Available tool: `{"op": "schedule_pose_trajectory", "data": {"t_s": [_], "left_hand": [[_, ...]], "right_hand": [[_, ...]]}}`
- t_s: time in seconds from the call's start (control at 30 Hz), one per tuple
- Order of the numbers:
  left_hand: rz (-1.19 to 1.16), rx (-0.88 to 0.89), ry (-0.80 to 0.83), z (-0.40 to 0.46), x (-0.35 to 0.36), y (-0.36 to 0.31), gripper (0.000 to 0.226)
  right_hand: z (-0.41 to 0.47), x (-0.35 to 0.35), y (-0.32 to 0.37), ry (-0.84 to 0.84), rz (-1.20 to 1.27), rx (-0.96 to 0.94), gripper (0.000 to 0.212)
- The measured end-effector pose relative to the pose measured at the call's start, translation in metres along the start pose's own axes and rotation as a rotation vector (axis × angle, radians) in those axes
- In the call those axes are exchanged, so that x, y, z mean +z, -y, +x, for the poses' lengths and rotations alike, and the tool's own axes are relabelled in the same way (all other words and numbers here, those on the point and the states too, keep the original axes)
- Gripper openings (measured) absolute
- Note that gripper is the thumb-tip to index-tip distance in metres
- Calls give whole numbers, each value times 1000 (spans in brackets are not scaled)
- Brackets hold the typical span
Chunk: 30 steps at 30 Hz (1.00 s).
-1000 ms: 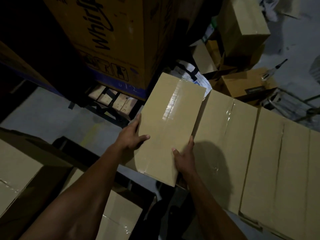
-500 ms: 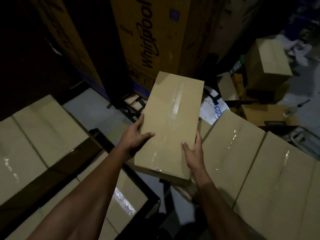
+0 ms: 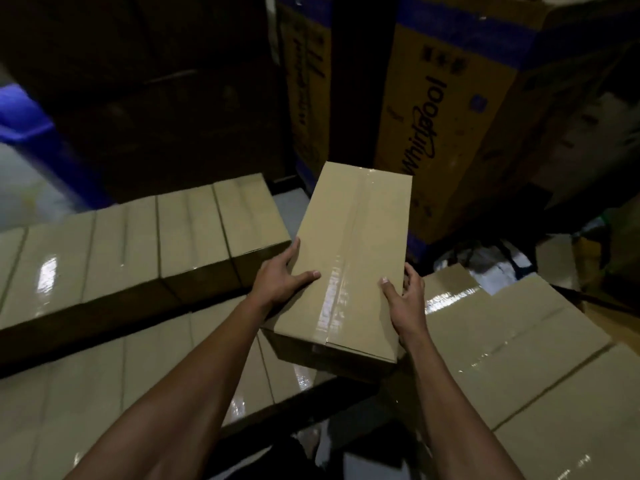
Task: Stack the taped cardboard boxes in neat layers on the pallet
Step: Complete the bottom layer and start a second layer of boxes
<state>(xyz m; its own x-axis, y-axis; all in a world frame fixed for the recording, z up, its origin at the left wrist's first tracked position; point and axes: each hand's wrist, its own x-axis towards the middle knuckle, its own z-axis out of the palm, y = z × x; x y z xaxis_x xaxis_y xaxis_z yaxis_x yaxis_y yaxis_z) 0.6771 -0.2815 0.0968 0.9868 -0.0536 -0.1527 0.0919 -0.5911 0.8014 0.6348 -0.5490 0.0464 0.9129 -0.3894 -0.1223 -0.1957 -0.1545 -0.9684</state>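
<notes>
Behind, tall Whirlpool cartons [image 3: 446,109], closed, contents not visible. At left, stack [image 3: 138,244] of taped boxes in two stepped layers, upper row and lower row already laid side by side; pallet itself not visible. At right, more taped boxes [image 3: 519,341], probably waiting. Task judged partly done, several boxes left. In the middle, one box [image 3: 349,258] carried in the air above the stack's near corner. Held at both long sides: left hand [image 3: 280,278] and right hand [image 3: 407,303], thumbs on top, fingers wrapped over edges.
</notes>
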Motion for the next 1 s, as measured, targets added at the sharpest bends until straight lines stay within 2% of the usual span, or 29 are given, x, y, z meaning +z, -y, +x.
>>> {"op": "schedule_pose_trajectory", "data": {"t_s": [0.13,0.3,0.47,0.7,0.83,1.0], "left_hand": [[-25,-44,-69,-52,-38,39,106],[-17,-133,-165,-112,-83,88,110],[-31,-261,-269,-176,-138,149,122],[-96,-381,-392,-288,-235,259,119],[-73,-385,-435,-359,-293,317,97],[-135,-480,-503,-439,-343,385,106]], "right_hand": [[-31,37,4,89,-51,-59,67],[-81,90,13,218,-72,-90,57],[-144,159,19,354,-83,-107,56],[-266,280,32,516,-83,-124,58],[-345,349,32,590,-119,-139,60],[-430,421,26,692,-120,-139,58]]}}
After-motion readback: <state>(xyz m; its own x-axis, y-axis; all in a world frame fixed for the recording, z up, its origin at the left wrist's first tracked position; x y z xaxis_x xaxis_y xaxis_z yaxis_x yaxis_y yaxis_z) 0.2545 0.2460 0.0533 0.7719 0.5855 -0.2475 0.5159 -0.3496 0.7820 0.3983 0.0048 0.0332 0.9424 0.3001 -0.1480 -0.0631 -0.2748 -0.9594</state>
